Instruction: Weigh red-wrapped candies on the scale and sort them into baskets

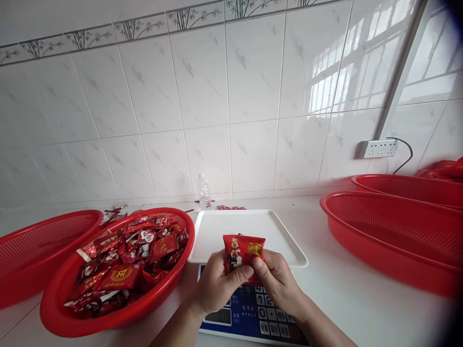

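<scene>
A red basket [54,315] on the left holds a heap of red wrapped packets [123,277]; a white tray [249,220] sits to its right. Left hand [219,284] and right hand [280,279] together grip a red packet [240,250] above the scale [249,330] — crimped edge upward, printed side near, long axis unclear behind the thumbs.

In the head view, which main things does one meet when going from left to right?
Leftmost red oval plastic basket, filled red oval plastic basket, clear plastic bottle, held glossy red rectangular packet, front-right red oval plastic basket.
</scene>
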`<control>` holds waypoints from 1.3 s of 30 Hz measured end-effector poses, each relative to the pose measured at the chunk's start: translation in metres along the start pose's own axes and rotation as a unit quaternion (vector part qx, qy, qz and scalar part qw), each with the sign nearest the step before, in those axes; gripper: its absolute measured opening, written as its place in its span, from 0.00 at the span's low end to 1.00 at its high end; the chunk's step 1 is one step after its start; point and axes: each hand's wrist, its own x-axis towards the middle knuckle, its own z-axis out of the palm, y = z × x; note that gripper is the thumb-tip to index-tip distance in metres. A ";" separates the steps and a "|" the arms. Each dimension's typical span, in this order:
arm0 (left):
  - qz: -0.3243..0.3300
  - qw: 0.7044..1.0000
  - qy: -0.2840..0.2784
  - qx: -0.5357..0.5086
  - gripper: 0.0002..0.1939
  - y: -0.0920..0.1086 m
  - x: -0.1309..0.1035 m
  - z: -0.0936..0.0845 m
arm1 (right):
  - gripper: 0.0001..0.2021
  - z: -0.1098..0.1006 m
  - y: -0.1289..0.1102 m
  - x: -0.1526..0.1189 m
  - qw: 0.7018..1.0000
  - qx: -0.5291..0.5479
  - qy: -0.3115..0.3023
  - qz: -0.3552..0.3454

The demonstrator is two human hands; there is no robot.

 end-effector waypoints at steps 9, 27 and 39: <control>0.033 0.999 0.015 0.008 0.15 0.004 0.001 0.004 | 0.27 -0.002 -0.004 0.002 1.000 -0.002 -0.002 -0.006; 0.008 1.000 0.015 0.008 0.21 -0.007 -0.002 0.000 | 0.26 0.000 -0.002 0.001 0.994 0.065 -0.084 0.038; 0.060 0.995 0.038 0.076 0.24 -0.004 -0.004 -0.001 | 0.20 0.000 -0.002 0.000 0.995 0.044 -0.094 0.009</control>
